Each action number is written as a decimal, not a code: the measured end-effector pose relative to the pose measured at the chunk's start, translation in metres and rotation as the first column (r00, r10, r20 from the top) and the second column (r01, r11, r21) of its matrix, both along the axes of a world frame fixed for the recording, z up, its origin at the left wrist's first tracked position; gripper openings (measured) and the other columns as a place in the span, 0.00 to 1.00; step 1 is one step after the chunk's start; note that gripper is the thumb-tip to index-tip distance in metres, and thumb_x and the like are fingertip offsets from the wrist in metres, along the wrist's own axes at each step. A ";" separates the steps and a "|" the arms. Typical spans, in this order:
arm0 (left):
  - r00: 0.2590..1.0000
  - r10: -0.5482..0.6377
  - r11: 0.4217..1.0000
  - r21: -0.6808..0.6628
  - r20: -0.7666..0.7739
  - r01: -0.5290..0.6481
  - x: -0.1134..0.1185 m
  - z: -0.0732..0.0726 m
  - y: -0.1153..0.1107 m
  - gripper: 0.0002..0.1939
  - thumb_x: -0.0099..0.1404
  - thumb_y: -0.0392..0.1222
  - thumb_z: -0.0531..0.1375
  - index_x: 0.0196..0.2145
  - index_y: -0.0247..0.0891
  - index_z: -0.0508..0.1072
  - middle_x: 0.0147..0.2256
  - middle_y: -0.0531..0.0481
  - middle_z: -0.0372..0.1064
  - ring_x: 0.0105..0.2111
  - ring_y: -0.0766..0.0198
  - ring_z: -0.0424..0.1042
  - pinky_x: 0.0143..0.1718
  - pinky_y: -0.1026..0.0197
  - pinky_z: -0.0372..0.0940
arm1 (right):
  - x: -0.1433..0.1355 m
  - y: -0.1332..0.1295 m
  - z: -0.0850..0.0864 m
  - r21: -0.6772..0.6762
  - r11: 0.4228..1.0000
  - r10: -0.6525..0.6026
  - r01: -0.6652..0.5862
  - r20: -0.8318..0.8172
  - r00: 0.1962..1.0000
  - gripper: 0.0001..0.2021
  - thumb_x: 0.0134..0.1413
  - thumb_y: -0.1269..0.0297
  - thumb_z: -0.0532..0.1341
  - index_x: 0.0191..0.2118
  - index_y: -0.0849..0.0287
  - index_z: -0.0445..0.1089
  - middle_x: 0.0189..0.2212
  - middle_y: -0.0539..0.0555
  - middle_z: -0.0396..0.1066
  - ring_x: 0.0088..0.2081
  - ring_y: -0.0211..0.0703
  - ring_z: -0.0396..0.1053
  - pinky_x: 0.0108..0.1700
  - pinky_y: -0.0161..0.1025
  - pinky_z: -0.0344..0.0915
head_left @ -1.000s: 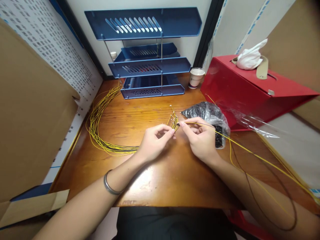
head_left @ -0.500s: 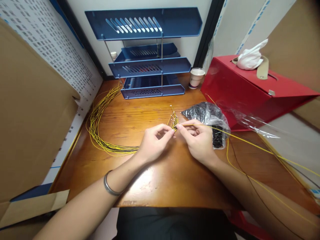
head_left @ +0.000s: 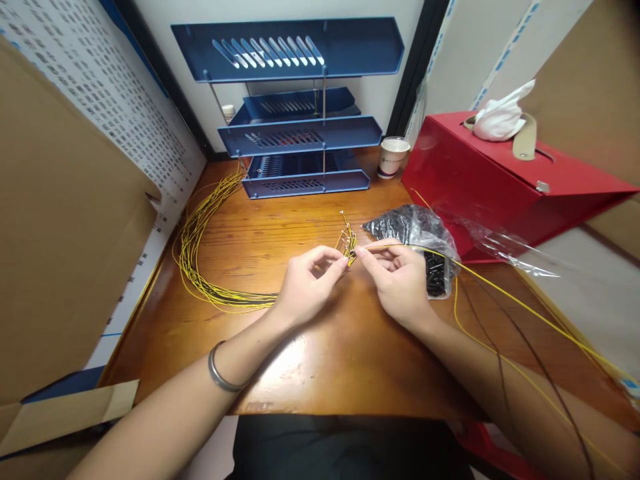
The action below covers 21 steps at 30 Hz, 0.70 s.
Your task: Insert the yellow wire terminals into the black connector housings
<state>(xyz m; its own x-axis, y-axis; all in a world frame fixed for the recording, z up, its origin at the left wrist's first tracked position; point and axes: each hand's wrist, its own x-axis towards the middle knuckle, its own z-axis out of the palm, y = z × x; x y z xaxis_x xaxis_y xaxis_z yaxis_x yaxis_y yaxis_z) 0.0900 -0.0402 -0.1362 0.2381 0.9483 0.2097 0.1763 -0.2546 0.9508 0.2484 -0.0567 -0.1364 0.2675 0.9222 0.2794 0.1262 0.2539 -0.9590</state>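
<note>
My left hand (head_left: 310, 277) is closed around a bundle of thin yellow and black wires (head_left: 215, 291), which loops away to the left across the table. The bundle's tips, with small pale ends (head_left: 346, 233), stick up just beyond my fingers. Beside it, my right hand (head_left: 400, 277) pinches a yellow and black wire (head_left: 480, 275) near the bundle. That wire trails off to the right, past my forearm. The fingertips of both hands almost meet; exactly what lies between them is partly hidden. A clear plastic bag of small black pieces (head_left: 415, 230) lies just behind my right hand.
At the back stands a blue tiered file tray (head_left: 300, 137). To its right are a paper cup (head_left: 393, 158) and a red tissue box (head_left: 465, 180). Cardboard (head_left: 65, 220) rises along the left side of the wooden table (head_left: 320, 360).
Both hands stay nearly in place. The wire trailing from my right hand has slackened and sagged, and its dark strand now hangs lower over my right forearm.
</note>
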 end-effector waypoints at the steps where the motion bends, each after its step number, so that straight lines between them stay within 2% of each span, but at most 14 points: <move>1: 1.000 0.013 1.000 0.005 -0.002 -0.013 0.000 0.000 0.000 0.10 0.66 0.46 0.64 0.33 0.35 0.77 0.31 0.49 0.78 0.30 0.65 0.74 0.33 0.65 0.67 | 0.000 0.000 0.000 0.004 1.000 -0.016 0.016 -0.008 1.000 0.10 0.51 0.57 0.70 0.31 0.59 0.75 0.29 0.54 0.76 0.26 0.37 0.69 0.21 0.32 0.59; 8: 0.999 0.032 0.998 0.046 -0.022 -0.031 0.000 0.001 0.000 0.09 0.65 0.45 0.64 0.33 0.36 0.78 0.30 0.50 0.77 0.28 0.68 0.72 0.31 0.66 0.65 | -0.001 -0.001 -0.004 -0.036 0.999 0.036 -0.036 -0.014 0.999 0.11 0.53 0.55 0.70 0.32 0.58 0.75 0.30 0.54 0.76 0.30 0.40 0.72 0.26 0.34 0.65; 21: 0.995 0.087 0.989 0.123 -0.042 -0.081 -0.001 0.004 -0.001 0.09 0.67 0.44 0.63 0.36 0.36 0.79 0.33 0.48 0.80 0.31 0.65 0.76 0.33 0.65 0.69 | 0.004 0.003 0.002 -0.014 1.000 -0.027 0.027 0.025 0.999 0.11 0.51 0.55 0.71 0.31 0.57 0.75 0.27 0.53 0.74 0.27 0.40 0.70 0.24 0.34 0.64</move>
<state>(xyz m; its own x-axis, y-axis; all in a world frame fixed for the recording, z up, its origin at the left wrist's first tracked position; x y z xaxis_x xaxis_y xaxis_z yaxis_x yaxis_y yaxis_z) 0.0891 -0.0407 -0.1318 0.1714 0.9335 0.3150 0.2457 -0.3501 0.9039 0.2528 -0.0539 -0.1343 0.2858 0.9185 0.2732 0.1567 0.2365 -0.9589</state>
